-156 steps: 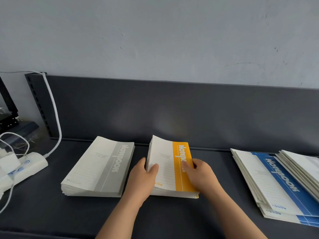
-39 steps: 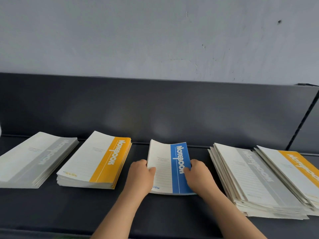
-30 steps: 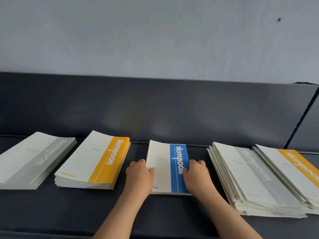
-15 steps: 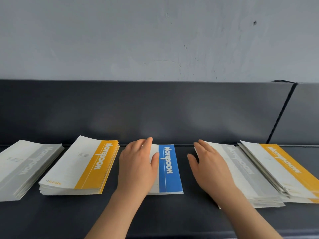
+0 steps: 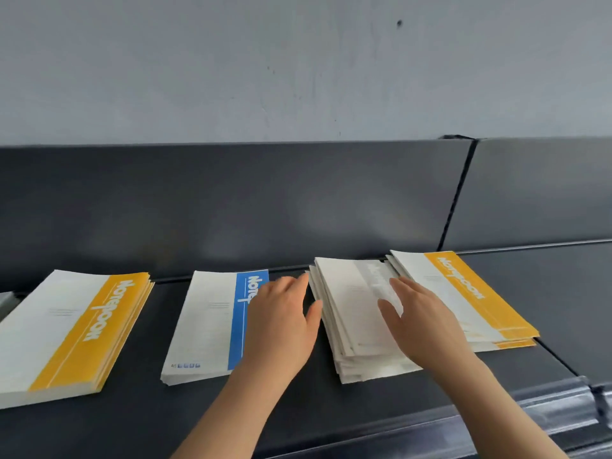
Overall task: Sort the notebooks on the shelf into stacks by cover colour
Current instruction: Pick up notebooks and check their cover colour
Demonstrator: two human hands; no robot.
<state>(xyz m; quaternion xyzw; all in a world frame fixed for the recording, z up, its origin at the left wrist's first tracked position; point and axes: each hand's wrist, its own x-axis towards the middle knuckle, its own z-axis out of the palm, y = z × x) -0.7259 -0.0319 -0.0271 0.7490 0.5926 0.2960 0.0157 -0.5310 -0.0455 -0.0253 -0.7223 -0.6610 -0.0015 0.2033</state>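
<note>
Here, the right hand (image 5: 420, 323) is laid flat, fingers straight, on the grey-striped notebook pile (image 5: 347, 306); the left hand (image 5: 281, 326), fingers loosely spread, is held over the blue-striped stack (image 5: 208, 326) at its right edge, just beside that pile. Orange-striped notebooks (image 5: 463, 293) are overlapped onto the pile's right side, and an orange-striped stack (image 5: 66, 329) is set further left on the shelf (image 5: 331, 415)

A dark shelf (image 5: 331, 409) carries the blue pile (image 5: 208, 326). A yellow pile (image 5: 66, 332) lies left of it, a grey pile (image 5: 351, 313) right.
</note>
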